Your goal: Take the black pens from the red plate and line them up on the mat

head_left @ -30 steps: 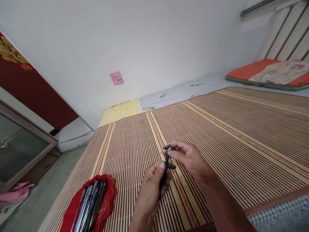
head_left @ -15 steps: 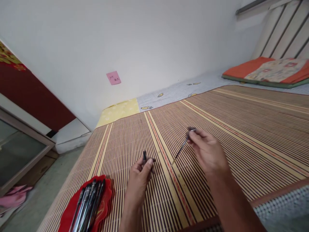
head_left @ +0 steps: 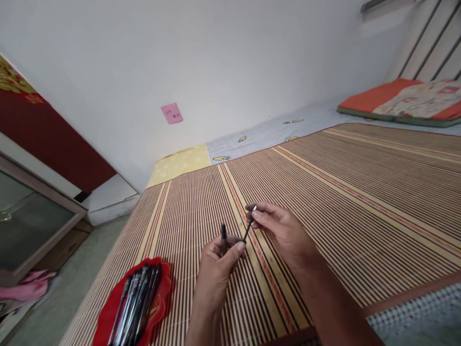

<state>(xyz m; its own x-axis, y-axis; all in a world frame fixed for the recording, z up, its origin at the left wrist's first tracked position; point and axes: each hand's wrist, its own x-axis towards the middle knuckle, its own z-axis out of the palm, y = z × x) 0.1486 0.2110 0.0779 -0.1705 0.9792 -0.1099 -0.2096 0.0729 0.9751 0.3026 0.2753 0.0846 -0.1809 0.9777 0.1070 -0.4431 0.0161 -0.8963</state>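
My left hand is closed around a black pen barrel whose end sticks up above the fingers. My right hand pinches a thin pen refill by its top end, and the refill slants down toward my left thumb. Both hands hover over a striped bamboo mat on a bed. At the lower left, a red scalloped tray carries several black pens.
A white wall with a pink sticky note stands behind the bed. An orange and patterned cushion lies at the far right. Left of the bed are bare floor, a glass-fronted cabinet and a pink cloth.
The refill was pulled out of the barrel and my hands moved apart. Now my right hand has come back and the refill's lower end is close to my left hand again.
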